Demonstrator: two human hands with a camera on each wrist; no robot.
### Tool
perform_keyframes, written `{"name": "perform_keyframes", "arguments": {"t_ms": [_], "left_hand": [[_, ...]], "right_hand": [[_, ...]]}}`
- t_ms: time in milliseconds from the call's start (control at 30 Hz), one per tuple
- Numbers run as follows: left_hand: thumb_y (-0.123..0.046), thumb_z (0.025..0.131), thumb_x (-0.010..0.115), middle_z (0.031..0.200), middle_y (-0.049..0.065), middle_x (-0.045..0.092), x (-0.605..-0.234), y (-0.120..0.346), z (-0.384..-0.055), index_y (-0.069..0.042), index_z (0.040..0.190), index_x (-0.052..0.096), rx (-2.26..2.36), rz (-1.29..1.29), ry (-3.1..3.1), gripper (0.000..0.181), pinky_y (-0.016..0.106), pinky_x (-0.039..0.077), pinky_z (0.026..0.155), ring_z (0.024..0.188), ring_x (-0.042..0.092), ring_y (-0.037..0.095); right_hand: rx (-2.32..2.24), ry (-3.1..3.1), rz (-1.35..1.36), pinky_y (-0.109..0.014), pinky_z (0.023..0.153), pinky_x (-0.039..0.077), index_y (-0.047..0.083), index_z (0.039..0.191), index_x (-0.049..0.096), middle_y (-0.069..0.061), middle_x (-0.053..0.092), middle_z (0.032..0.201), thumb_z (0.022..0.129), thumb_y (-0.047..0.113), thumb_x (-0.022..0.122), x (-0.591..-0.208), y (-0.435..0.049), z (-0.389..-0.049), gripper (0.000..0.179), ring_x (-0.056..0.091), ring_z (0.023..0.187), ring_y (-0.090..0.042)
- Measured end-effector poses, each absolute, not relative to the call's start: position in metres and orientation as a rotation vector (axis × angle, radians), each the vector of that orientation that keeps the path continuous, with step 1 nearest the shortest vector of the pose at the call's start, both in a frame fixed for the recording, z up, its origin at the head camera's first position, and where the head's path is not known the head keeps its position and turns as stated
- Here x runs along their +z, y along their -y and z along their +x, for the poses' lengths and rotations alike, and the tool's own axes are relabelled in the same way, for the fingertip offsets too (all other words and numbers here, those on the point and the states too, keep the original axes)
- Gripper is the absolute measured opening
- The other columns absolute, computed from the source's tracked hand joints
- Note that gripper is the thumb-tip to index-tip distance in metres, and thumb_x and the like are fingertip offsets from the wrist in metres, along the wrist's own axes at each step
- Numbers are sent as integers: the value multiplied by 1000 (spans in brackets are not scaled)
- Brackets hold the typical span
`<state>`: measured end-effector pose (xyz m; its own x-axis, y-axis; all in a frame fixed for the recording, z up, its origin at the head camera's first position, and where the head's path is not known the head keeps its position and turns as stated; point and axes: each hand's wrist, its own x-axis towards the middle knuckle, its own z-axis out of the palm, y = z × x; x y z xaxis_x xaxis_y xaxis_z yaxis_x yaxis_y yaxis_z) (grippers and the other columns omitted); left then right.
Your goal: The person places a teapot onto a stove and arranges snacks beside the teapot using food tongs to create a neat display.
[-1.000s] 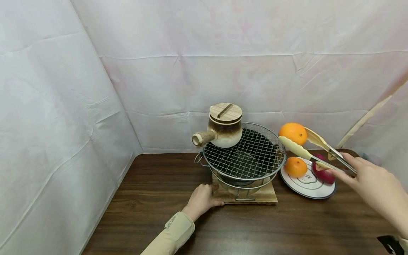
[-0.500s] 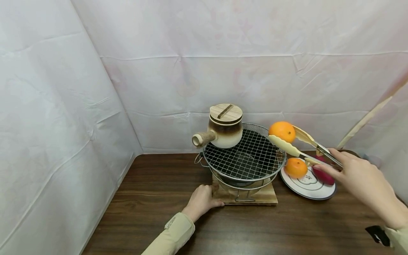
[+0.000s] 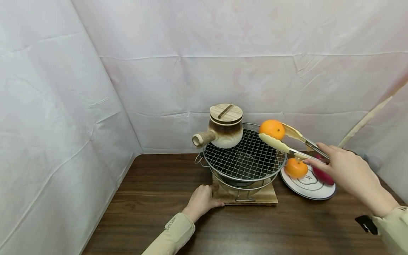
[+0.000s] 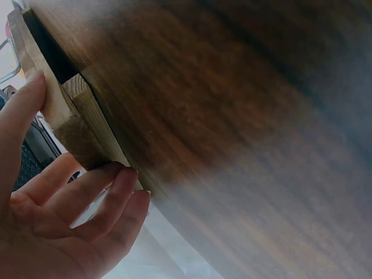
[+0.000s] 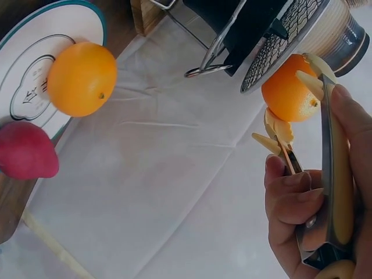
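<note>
In the head view my right hand (image 3: 349,170) grips a pair of tongs (image 3: 275,143) with cream tips. Between those tips an orange (image 3: 272,129) is held above the right back part of the round wire grill (image 3: 245,166). My left hand (image 3: 201,200) holds the front left corner of the wooden board (image 3: 262,199) under the grill. The left wrist view shows the thumb on one side of that board (image 4: 61,113) and curled fingers at its corner. A brown and cream lidded pot (image 3: 226,134) with a side handle stands on the grill's left back.
Right of the grill, a white plate (image 3: 315,194) with a dark rim bears a second orange (image 3: 296,168) and a dark pink fruit (image 3: 323,175), partly hidden by my right hand. All stand on a dark wooden table (image 3: 153,198). Pale cloth (image 3: 159,81) hangs behind and at left.
My right hand has moved left with the tongs and the orange, from above the plate to above the grill. The left hand has stayed at the board.
</note>
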<state>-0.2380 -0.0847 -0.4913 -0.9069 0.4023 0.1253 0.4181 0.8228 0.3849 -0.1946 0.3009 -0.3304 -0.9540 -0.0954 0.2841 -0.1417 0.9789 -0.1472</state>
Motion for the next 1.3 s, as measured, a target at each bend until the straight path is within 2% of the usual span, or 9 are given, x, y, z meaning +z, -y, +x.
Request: {"name": "perform_keyframes", "arguments": {"t_ms": [200, 267, 467, 633, 867, 1100, 1300], "left_hand": [[-44, 67, 84, 105, 4, 75, -491, 84, -237, -11, 116, 71, -632, -669, 2963, 60, 30, 55, 70, 79, 69, 15], [-44, 67, 85, 104, 4, 75, -491, 84, -237, -11, 115, 71, -637, -666, 2961, 60, 30, 54, 70, 78, 69, 15], [-44, 67, 85, 102, 5, 75, -491, 84, -237, -11, 115, 72, -643, -660, 2957, 60, 30, 55, 70, 80, 69, 16], [-44, 67, 85, 103, 5, 75, -491, 85, -237, -11, 115, 72, -648, -659, 2962, 60, 30, 55, 71, 81, 70, 16], [-44, 67, 85, 92, 3, 75, -491, 85, -238, -10, 115, 71, -657, -664, 2964, 60, 28, 53, 68, 69, 62, 8], [-44, 67, 85, 99, 5, 76, -492, 86, -238, -11, 115, 71, -646, -679, 2951, 60, 29, 53, 68, 79, 68, 14], [-44, 67, 84, 88, 1, 75, -492, 87, -238, -11, 111, 73, -621, -721, 2921, 56, 26, 49, 60, 64, 57, 7]], "right_hand": [[212, 2855, 194, -57, 54, 44, 6, 120, 56, -18, 65, 96, 87, 62, 58, -326, -295, -204, 65, 61, 72, -39], [195, 2868, 199, -59, 57, 45, 4, 126, 54, -22, 65, 106, 88, 62, 56, -323, -292, -207, 70, 62, 80, -45], [167, 2933, 203, -61, 64, 47, 1, 137, 47, -28, 60, 123, 88, 68, 50, -316, -285, -216, 83, 60, 100, -50], [161, 2966, 193, -57, 63, 48, 0, 142, 43, -30, 53, 133, 85, 73, 48, -313, -279, -219, 92, 56, 108, -52], [146, 2954, 215, -56, 64, 49, -1, 142, 44, -31, 53, 133, 84, 73, 50, -312, -273, -221, 94, 57, 106, -53], [147, 2968, 215, -60, 71, 48, -1, 143, 42, -31, 52, 133, 85, 72, 49, -314, -271, -223, 93, 55, 108, -55], [152, 2987, 212, -61, 74, 47, -2, 143, 41, -33, 49, 136, 86, 72, 47, -315, -270, -224, 94, 52, 112, -57]]}}
